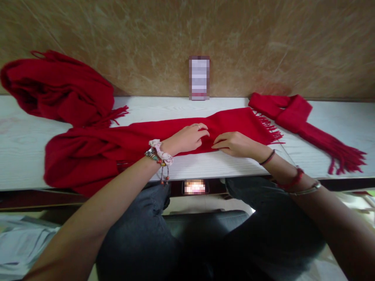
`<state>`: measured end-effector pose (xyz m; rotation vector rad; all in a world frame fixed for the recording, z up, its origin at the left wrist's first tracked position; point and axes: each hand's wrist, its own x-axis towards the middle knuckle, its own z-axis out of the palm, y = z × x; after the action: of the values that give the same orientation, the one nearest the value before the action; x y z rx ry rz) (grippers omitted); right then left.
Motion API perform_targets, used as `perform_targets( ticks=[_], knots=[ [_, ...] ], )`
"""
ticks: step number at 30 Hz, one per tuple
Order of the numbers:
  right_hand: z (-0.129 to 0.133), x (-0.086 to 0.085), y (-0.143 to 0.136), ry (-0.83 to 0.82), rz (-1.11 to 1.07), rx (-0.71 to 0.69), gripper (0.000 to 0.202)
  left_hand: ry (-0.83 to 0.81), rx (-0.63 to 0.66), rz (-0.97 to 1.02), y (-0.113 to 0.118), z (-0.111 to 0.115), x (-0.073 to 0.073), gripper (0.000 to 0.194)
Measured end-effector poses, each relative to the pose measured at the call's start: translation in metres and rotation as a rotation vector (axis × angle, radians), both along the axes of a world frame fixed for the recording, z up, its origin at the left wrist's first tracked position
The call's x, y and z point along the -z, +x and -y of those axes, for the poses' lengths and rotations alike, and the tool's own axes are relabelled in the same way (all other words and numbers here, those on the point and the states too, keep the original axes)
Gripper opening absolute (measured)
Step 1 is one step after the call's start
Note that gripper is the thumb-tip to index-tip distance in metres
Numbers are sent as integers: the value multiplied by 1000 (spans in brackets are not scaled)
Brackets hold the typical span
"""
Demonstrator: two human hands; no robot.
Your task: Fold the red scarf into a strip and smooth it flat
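A long red fringed scarf lies across the white table, flat at its right part and gathered in loose folds at its left. My left hand rests on the middle of it, fingers bent and a little apart; its thumb side is partly hidden. Just right of it, my right hand has its fingertips together at the scarf's near edge, pinching the cloth. A short gap separates the two hands. The scarf's fringe spreads out beyond my right hand.
A bunched red scarf sits at the back left. Another folded red scarf lies at the right. A blurred phone leans on the marbled wall. A second lit screen is below the white table's front edge.
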<state>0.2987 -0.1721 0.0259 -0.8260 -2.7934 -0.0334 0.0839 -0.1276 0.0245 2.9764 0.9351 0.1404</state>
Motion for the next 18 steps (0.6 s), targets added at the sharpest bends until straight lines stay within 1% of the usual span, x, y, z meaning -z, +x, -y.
perform_targets(
  ticks=[1, 2, 3, 4, 5, 8, 9, 10, 11, 12, 15, 16, 17, 18],
  knots=[
    [0, 0, 0, -2, -4, -1, 27, -35, 67, 4, 1, -2, 2, 38],
    [0, 0, 1, -4, -7, -2, 27, -55, 91, 0, 0, -5, 4, 37],
    [0, 1, 1, -7, -11, -3, 27, -57, 72, -6, -2, -8, 6, 36],
    [-1, 1, 1, -11, -15, -4, 26, -41, 17, -15, -6, -11, 7, 36],
    [-1, 1, 2, -15, -18, -3, 26, -8, -68, -24, -9, -14, 7, 36],
    [-1, 2, 2, -25, -24, 5, 26, 130, -368, -55, -18, -15, 4, 34],
    [-1, 2, 2, -29, -26, 8, 26, 171, -429, -57, -19, -14, 2, 33],
    [-1, 2, 2, -33, -27, 10, 27, 200, -451, -48, -18, -12, 0, 33],
    [-1, 2, 2, -37, -28, 12, 27, 209, -424, -32, -15, -9, -1, 33],
    [-1, 2, 2, -41, -28, 15, 27, 194, -352, -14, -11, -7, -1, 34],
    [-1, 2, 2, -44, -26, 20, 28, 32, -68, -26, 0, -1, 3, 39],
    [-1, 2, 2, -44, -27, 19, 28, -34, -18, -57, 1, 0, 6, 41],
    [-1, 2, 2, -45, -28, 18, 28, -86, -8, -89, 2, 1, 8, 42],
    [-1, 2, 2, -47, -30, 16, 28, -116, -38, -113, 1, 0, 9, 44]
  ],
)
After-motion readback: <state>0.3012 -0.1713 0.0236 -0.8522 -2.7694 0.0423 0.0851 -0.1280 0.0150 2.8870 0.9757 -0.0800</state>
